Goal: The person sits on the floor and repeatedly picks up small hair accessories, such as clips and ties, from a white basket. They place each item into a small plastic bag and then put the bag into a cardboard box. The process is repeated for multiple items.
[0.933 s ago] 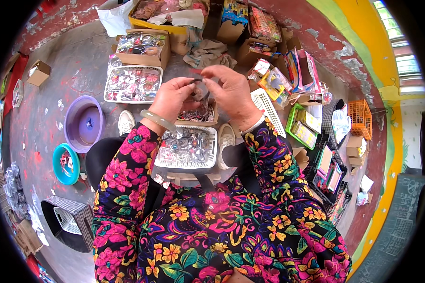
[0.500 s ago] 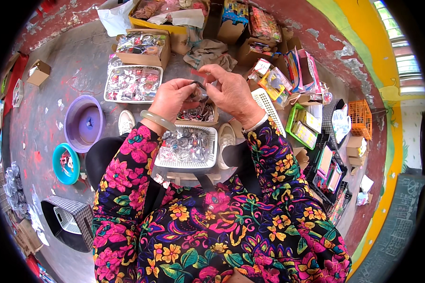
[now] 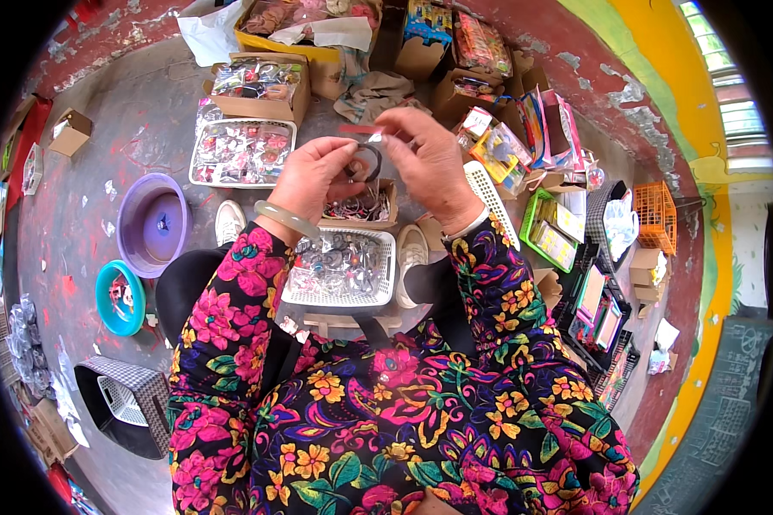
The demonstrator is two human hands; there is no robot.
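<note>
My left hand [image 3: 311,176] pinches a dark, round hair tie [image 3: 372,163] between thumb and fingers, above a small cardboard box. Some loop detail is blurred by clear, shiny material around it. To its right, my right hand [image 3: 434,167] is raised with bent fingers, apart from the hair tie. A thin red strip [image 3: 359,129] sticks out leftward from its fingertips. Beneath the hands, the cardboard box [image 3: 391,206] holds dark and coloured hair ties. Nearer to me, a white basket [image 3: 388,273] is filled with small items in clear bags.
Another white basket [image 3: 196,176] of bagged items stands at the left, beside a purple basin [image 3: 129,227] and a teal basin [image 3: 103,296]. Packed cardboard boxes [image 3: 266,107] line the far side. A green basket [image 3: 528,225] and an orange crate [image 3: 657,219] are at the right.
My right hand has drawn away from the hair tie, slightly up and right, with the red strip still at its fingers. The dark loop shows more fully in my left hand.
</note>
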